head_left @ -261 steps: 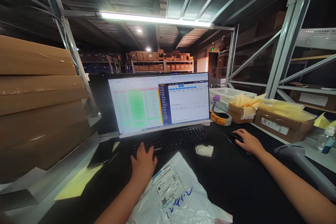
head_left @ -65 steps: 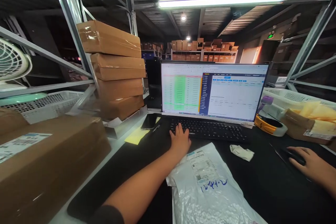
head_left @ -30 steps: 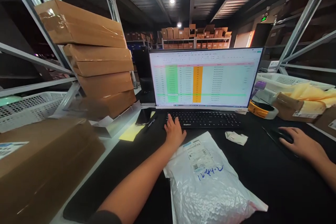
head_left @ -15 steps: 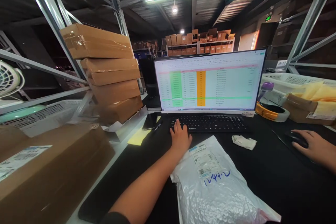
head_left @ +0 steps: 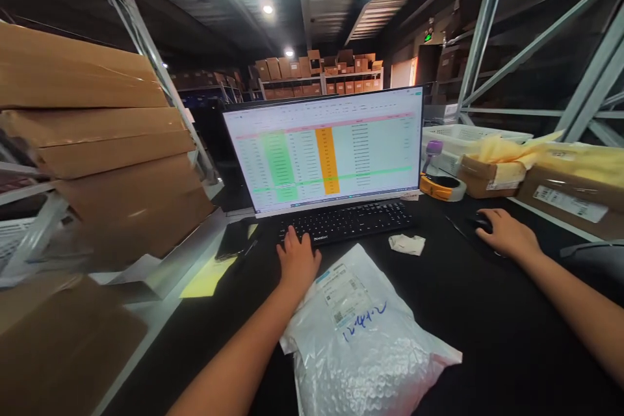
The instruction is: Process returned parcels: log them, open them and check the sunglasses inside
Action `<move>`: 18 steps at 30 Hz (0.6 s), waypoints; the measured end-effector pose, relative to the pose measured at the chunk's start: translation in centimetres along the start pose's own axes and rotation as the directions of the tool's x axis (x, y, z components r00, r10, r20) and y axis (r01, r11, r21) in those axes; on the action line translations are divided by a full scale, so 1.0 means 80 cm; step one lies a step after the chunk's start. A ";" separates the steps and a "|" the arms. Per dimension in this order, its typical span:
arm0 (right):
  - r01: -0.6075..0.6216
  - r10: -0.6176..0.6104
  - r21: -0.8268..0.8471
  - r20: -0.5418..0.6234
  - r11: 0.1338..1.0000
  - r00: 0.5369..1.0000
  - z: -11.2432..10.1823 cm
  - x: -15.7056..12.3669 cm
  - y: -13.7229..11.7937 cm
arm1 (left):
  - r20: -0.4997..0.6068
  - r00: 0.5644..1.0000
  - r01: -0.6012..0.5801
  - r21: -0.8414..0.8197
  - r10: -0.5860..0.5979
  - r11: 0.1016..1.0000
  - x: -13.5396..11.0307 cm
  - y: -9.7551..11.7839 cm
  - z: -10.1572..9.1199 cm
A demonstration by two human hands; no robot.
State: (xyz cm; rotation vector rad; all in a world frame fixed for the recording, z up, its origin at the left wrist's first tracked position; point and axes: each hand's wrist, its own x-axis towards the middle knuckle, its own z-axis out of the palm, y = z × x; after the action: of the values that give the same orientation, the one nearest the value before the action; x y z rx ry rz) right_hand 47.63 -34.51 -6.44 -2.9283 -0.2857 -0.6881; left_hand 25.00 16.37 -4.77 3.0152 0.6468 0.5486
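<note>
My left hand (head_left: pixel 297 259) rests on the left end of the black keyboard (head_left: pixel 348 221), fingers spread flat on the keys. My right hand (head_left: pixel 504 234) lies cupped over a black mouse (head_left: pixel 480 223) on the black desk mat (head_left: pixel 468 312). The monitor (head_left: pixel 326 149) shows a spreadsheet with green and orange columns. A white bubble-wrap parcel (head_left: pixel 363 338) with a shipping label and blue handwriting lies on the mat beside my left wrist.
Stacked flat cardboard boxes (head_left: pixel 107 149) stand at left. A phone (head_left: pixel 233 239) and a yellow paper (head_left: pixel 207 276) lie left of the keyboard. A crumpled tissue (head_left: pixel 407 244), a tape roll (head_left: pixel 442 187), and boxes of yellow mailers (head_left: pixel 536 172) sit at right.
The screen changed from a split view with a dark-panel window to a full spreadsheet. My view swung left, then back right. Both hands stayed on the keyboard and the mouse.
</note>
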 end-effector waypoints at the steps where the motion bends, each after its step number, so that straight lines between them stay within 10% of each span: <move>1: 0.013 -0.013 0.005 0.014 1.000 1.000 0.000 0.001 -0.003 | 0.001 1.000 0.002 -0.002 -0.002 1.000 -0.001 0.000 0.000; 18: 0.126 -0.126 0.059 0.006 0.990 0.992 0.068 0.037 0.044 | 0.027 0.999 0.026 -0.036 -0.025 0.999 -0.004 0.002 -0.001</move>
State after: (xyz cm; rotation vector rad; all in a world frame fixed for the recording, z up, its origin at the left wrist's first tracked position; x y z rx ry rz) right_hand 53.29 -36.64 -10.24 -2.8784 -0.4873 -0.6704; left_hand 24.79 16.06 -4.80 2.9706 0.6647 0.5134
